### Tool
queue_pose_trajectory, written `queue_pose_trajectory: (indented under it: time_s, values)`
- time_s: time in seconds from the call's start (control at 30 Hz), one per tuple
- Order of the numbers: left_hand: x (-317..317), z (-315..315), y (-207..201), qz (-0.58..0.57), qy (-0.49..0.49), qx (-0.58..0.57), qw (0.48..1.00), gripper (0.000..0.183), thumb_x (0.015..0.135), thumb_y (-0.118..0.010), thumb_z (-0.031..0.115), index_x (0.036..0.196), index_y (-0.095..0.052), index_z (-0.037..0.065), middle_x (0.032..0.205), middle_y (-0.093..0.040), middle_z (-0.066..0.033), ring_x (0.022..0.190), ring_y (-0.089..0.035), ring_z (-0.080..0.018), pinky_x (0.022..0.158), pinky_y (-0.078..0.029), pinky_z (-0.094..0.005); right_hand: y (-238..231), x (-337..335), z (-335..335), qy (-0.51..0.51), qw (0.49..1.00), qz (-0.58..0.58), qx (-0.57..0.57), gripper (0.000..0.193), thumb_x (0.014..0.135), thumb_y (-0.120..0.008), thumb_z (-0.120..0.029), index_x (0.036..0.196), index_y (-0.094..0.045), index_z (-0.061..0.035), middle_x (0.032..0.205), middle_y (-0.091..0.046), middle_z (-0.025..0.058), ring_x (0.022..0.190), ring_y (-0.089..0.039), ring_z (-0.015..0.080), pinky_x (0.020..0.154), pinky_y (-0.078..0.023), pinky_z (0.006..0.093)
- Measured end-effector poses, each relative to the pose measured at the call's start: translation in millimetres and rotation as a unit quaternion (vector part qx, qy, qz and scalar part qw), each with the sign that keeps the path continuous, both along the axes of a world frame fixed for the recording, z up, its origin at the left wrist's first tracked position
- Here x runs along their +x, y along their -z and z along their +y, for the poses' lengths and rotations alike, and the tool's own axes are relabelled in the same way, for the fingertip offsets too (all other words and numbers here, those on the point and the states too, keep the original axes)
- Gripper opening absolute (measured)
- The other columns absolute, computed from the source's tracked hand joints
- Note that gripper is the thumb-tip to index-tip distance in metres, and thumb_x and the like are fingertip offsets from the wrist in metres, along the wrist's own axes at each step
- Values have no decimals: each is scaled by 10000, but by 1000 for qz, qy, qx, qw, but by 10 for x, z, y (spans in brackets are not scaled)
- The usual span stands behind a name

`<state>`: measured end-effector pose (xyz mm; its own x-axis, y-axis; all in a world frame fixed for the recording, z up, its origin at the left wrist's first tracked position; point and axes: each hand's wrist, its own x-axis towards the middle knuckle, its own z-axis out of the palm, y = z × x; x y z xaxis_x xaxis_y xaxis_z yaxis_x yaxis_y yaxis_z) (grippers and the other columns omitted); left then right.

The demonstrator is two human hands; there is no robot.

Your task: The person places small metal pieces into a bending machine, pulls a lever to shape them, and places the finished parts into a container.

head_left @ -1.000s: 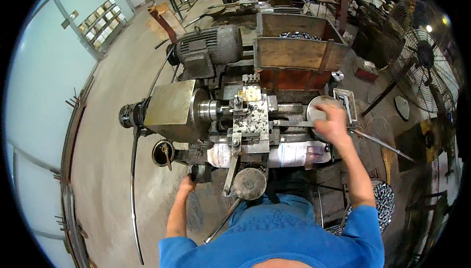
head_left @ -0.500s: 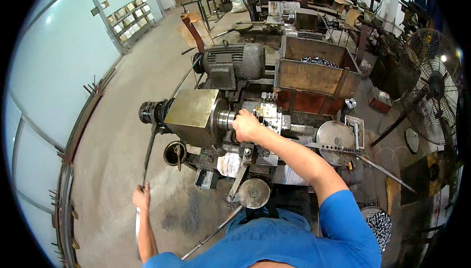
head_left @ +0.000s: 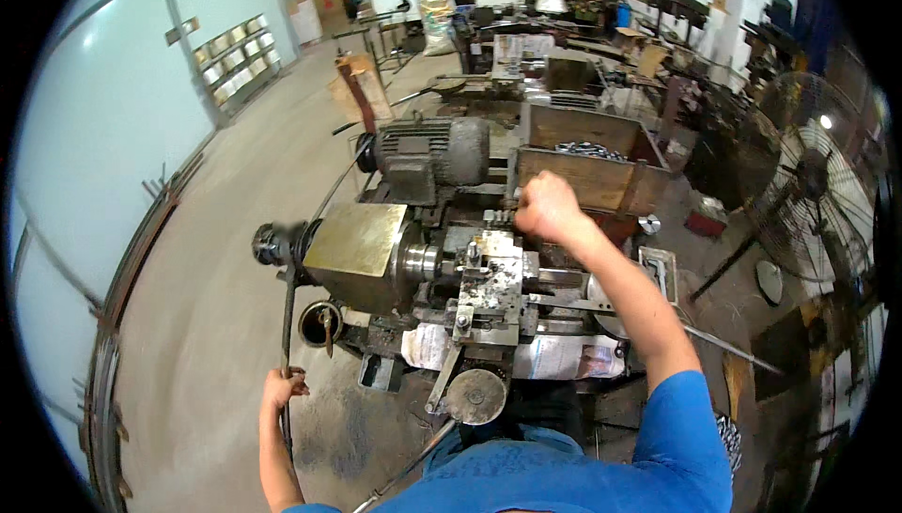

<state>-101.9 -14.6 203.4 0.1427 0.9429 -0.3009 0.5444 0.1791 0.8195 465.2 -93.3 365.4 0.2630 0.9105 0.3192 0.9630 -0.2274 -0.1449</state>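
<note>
My left hand (head_left: 284, 388) is closed round a long dark rod (head_left: 288, 320) that runs down from the pulley end of the lathe, left of the brass-coloured headstock cover (head_left: 357, 240). My right arm reaches across the machine. At its end my right hand (head_left: 551, 208) is closed, just in front of the wooden box (head_left: 587, 172); anything inside its fingers is hidden. Small metal parts (head_left: 590, 150) lie in that box. The bright spindle nose (head_left: 422, 260) and the tool slide (head_left: 491, 278) are in view, with neither hand on them.
An electric motor (head_left: 434, 154) sits behind the headstock. A floor fan (head_left: 810, 175) stands at the right. In front of the lathe are a round handwheel (head_left: 476, 396) and a black pot (head_left: 321, 324). Metal bars (head_left: 105, 391) line the left wall.
My right hand has left the spindle nose and moved right and away from me, to the wooden box. My left hand stays on the rod, slightly lower in the picture. The view has shifted.
</note>
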Motion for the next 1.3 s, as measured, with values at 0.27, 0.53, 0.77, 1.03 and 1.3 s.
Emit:
queue_pose_trajectory:
  time_s: [0.27, 0.53, 0.77, 1.03, 1.3]
  values:
    - [-10, 87, 151, -96, -19, 42, 994, 193, 779, -619, 100, 846, -559, -70, 628, -584, -102, 538, -594, -195, 513, -508, -318, 286, 226, -732, -48, 981, 32, 184, 566, 551, -613, -161, 1105, -569, -51, 1326, -344, 229, 1153, -379, 390, 955, -362, 442]
    - [-125, 109, 274, -57, -46, 22, 997, 332, 819, -628, 195, 1031, -520, -36, 662, -568, -151, 565, -553, -218, 562, -491, -354, 1627, 518, -2835, 156, 948, 214, 176, 447, 527, -638, -192, 957, -657, -67, 1136, -569, 169, 1025, -550, 336, 875, -441, 391]
    - [153, 129, 44, -70, 11, -32, 997, 396, 839, -625, 201, 1113, -522, -67, 754, -596, -175, 659, -563, -240, 633, -504, -353, 2452, 869, -5581, 669, 710, 187, -112, 335, 637, -576, -218, 896, -643, -17, 934, -630, 204, 873, -618, 325, 765, -504, 375]
    - [130, 54, 92, -46, -27, -16, 998, 408, 833, -632, 210, 1112, -521, -67, 763, -595, -177, 662, -563, -240, 643, -509, -346, 3212, 839, -5577, 572, 716, 204, -344, 341, 697, -591, -289, 931, -659, -51, 1022, -628, 165, 966, -604, 272, 843, -477, 348]
    - [-51, 94, 151, -64, -31, -36, 997, 419, 817, -646, 217, 1103, -522, -63, 761, -596, -168, 660, -570, -238, 656, -524, -333, 3417, 811, -5397, 571, 706, 190, -373, 388, 741, -556, -301, 1050, -634, -81, 1165, -567, 138, 1150, -472, 313, 941, -393, 364]
